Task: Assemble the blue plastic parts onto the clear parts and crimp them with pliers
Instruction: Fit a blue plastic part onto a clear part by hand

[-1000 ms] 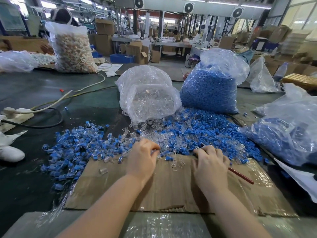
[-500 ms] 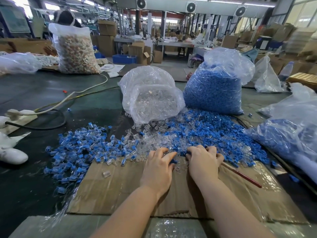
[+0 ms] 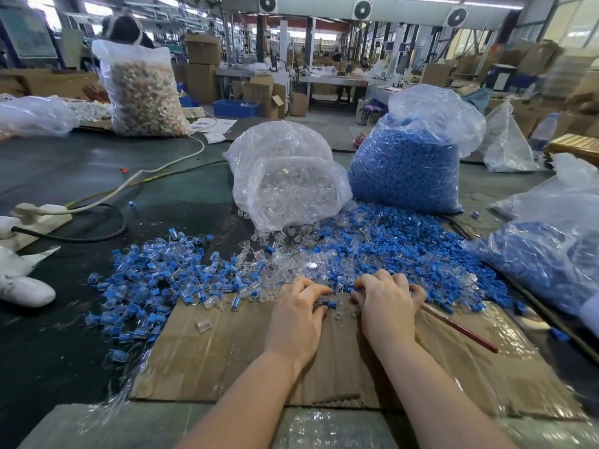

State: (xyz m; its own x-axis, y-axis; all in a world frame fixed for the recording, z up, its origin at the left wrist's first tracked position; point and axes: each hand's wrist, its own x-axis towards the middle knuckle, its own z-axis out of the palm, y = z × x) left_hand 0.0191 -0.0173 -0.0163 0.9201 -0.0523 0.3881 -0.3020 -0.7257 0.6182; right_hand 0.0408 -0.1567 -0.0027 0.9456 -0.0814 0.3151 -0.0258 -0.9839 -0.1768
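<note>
I see both hands side by side at the far edge of the cardboard sheet (image 3: 227, 348) on the bench (image 3: 58, 345), close together but not touching. My left hand (image 3: 298, 315) has its fingers curled, and a blue plastic part (image 3: 329, 304) sits pinched at its fingertips. My right hand (image 3: 385, 306) is curled over the red-handled pliers (image 3: 460, 328), whose handle sticks out to the right across the cardboard; the tool's nose is hidden under the fingers. A few loose clear parts (image 3: 338, 315) lie on the cardboard in the gap between the two hands, and one more clear part (image 3: 203, 326) lies alone further left.

Just beyond my fingers runs a wide spill of mixed blue and clear pieces (image 3: 389, 251). To the left of it is a pile of assembled pieces (image 3: 152, 280), blue seated in clear. Behind the spill stand a bag of clear parts (image 3: 288, 183) and, touching its right side, a bag of blue parts (image 3: 408, 163). Another bag of blue pieces (image 3: 551, 254) lies at the right edge. A power strip (image 3: 42, 210) with cables rests far left
</note>
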